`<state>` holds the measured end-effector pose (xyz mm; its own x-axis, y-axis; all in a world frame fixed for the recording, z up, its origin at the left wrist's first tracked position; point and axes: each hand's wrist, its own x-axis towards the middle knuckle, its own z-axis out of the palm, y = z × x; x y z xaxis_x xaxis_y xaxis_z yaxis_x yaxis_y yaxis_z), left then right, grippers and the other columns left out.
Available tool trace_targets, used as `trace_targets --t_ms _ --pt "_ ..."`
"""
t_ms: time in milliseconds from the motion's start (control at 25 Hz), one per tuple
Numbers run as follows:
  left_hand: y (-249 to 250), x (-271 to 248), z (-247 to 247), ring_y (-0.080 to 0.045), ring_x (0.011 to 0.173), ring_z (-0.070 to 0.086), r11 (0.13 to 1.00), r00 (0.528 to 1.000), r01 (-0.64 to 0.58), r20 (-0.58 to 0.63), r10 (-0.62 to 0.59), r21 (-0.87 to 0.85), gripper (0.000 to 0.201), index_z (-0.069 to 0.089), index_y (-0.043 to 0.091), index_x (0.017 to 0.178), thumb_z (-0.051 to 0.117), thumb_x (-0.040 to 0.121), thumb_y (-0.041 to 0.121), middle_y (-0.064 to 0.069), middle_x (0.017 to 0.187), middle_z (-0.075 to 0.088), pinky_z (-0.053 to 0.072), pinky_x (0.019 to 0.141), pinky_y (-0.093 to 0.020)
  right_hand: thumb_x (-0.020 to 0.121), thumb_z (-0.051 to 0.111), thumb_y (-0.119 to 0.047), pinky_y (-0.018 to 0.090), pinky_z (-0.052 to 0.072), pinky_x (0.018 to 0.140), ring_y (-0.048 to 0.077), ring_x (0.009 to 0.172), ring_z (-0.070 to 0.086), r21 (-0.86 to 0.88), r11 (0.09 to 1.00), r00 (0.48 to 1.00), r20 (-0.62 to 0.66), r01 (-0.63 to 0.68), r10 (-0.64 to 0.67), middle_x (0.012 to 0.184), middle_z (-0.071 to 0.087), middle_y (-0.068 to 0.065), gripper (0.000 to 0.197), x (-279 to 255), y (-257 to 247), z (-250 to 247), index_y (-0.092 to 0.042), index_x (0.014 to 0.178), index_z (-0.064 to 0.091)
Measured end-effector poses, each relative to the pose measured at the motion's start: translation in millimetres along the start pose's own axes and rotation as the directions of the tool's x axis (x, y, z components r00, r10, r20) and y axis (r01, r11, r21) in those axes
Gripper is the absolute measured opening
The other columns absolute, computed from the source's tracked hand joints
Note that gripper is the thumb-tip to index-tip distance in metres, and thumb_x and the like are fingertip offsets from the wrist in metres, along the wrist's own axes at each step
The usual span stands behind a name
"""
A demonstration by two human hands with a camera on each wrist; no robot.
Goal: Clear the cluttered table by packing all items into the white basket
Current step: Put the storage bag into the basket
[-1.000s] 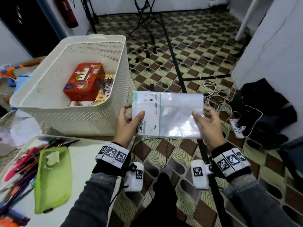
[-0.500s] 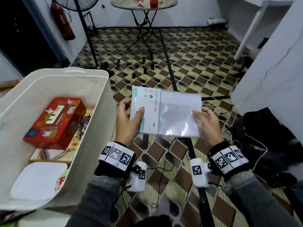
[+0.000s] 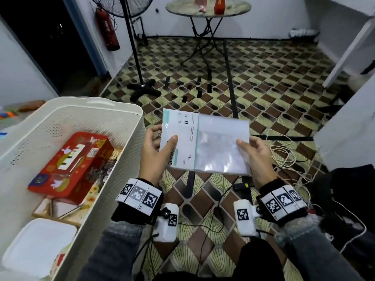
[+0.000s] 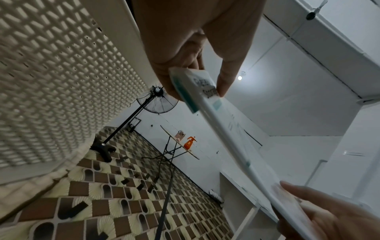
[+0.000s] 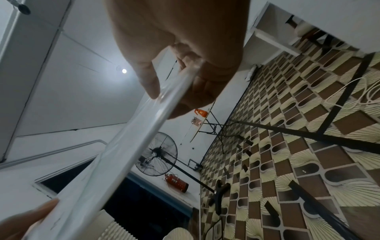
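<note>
A flat pack of clear storage bags (image 3: 207, 142) with a white and teal label is held level in the air, just right of the white basket (image 3: 129, 151). My left hand (image 3: 156, 147) pinches its labelled left edge, thumb on top. My right hand (image 3: 253, 153) pinches the clear right edge the same way. The left wrist view shows the pack (image 4: 226, 129) edge-on between thumb and fingers, with the basket wall (image 4: 61, 81) close beside it. The right wrist view shows the pack's clear edge (image 5: 127, 142) in my grip. Inside the basket lie a red box (image 3: 71, 165) and a white lid (image 3: 38, 246).
Below the pack is patterned floor (image 3: 263, 82) with cables (image 3: 284, 151) and a black bar. A standing fan (image 3: 132, 37), a fire extinguisher (image 3: 107, 31) and a round folding table (image 3: 209, 9) stand at the back. Dark bags (image 3: 349, 199) lie at the right.
The view has tilted up and the basket now sits lower left, showing the white lid inside. Both hands still hold the pack, which has kept its place beside the basket.
</note>
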<state>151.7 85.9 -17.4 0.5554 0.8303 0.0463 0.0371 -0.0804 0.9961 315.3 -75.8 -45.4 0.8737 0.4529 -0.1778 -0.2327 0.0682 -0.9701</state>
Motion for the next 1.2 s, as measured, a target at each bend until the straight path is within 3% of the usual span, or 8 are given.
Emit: trace_targets --t_ms 120,360,520,680,760,920,1040,1200 --pt "9 9 -10 -0.008 0.075 0.069 1.0 0.999 -0.014 -0.052 0.016 0.025 0.03 0.043 0.028 0.11 0.063 0.09 0.017 0.004 0.09 0.068 0.056 0.054 -0.026 0.09 0.061 -0.013 0.026 0.057 0.059 0.014 0.079 0.066 -0.01 0.999 0.998 0.055 -0.031 0.031 0.099 0.066 0.003 0.032 19 -4 22 -0.01 0.119 0.049" --pt "25 31 -37 -0.012 0.075 0.071 1.0 0.968 -0.023 -0.248 0.022 0.0 0.028 0.046 0.023 0.11 0.064 0.089 0.016 0.0 0.09 0.071 0.058 0.054 -0.032 0.09 0.061 -0.019 0.032 0.056 0.066 0.019 0.085 0.066 -0.089 0.996 0.969 0.243 -0.022 0.043 0.107 0.065 0.007 0.036 61 -20 79 -0.008 0.122 0.049" --pt "37 49 -61 -0.008 0.069 0.07 0.999 0.906 -0.035 -0.422 0.022 -0.023 0.027 0.049 0.015 0.109 0.065 0.088 0.012 -0.001 0.088 0.071 0.054 0.053 -0.022 0.091 0.059 -0.018 0.029 0.057 0.057 0.013 0.072 0.069 -0.101 0.995 0.899 0.437 0.019 0.027 0.1 0.066 0.004 0.035 89 -41 131 -0.008 0.122 0.048" --pt "53 54 -93 -0.018 0.075 0.071 0.999 0.808 0.016 -0.589 -0.03 -0.03 0.029 0.049 0.012 0.111 0.065 0.087 0.014 -0.006 0.09 0.072 0.058 0.061 -0.033 0.092 0.058 -0.015 0.027 0.057 0.057 0.012 0.071 0.07 -0.103 0.994 0.751 0.659 0.032 0.044 0.098 0.067 0.004 0.03 108 -66 192 -0.009 0.119 0.048" --pt "60 48 -109 -0.02 0.073 0.071 0.998 0.771 0.042 -0.634 -0.067 -0.054 0.025 0.05 0.015 0.107 0.065 0.087 0.012 -0.008 0.088 0.072 0.057 0.056 -0.031 0.092 0.057 -0.012 0.024 0.055 0.054 0.008 0.068 0.07 -0.114 0.992 0.666 0.744 0.051 0.051 0.094 0.067 0.001 0.024 111 -76 222 -0.01 0.115 0.049" --pt "68 23 -141 -0.01 0.069 0.068 0.998 0.64 0.063 -0.766 -0.049 -0.012 0.018 0.051 0.019 0.093 0.065 0.087 0.008 -0.007 0.09 0.069 0.055 0.056 -0.024 0.09 0.061 -0.012 0.03 0.057 0.063 0.013 0.075 0.07 -0.127 0.981 0.459 0.887 0.149 0.045 0.095 0.07 0.004 0.017 104 -84 285 -0.015 0.105 0.053" --pt "73 1 -166 -0.006 0.065 0.068 0.998 0.534 0.062 -0.844 -0.045 -0.013 0.019 0.052 0.021 0.089 0.066 0.086 0.008 0.001 0.081 0.071 0.054 0.058 -0.027 0.089 0.064 -0.012 0.035 0.057 0.076 0.021 0.087 0.068 -0.111 0.969 0.307 0.951 0.22 0.039 0.103 0.069 0.007 0.028 87 -85 328 -0.011 0.114 0.051" --pt "72 -22 -196 -0.002 0.062 0.068 0.993 0.427 0.115 -0.902 -0.056 -0.007 0.021 0.052 0.019 0.089 0.067 0.084 0.006 0.008 0.07 0.072 0.053 0.05 -0.019 0.085 0.068 -0.009 0.021 0.054 0.057 0.011 0.073 0.065 -0.155 0.927 0.163 0.981 0.34 0.104 0.095 0.066 0.003 0.037 64 -80 385 -0.006 0.117 0.05"
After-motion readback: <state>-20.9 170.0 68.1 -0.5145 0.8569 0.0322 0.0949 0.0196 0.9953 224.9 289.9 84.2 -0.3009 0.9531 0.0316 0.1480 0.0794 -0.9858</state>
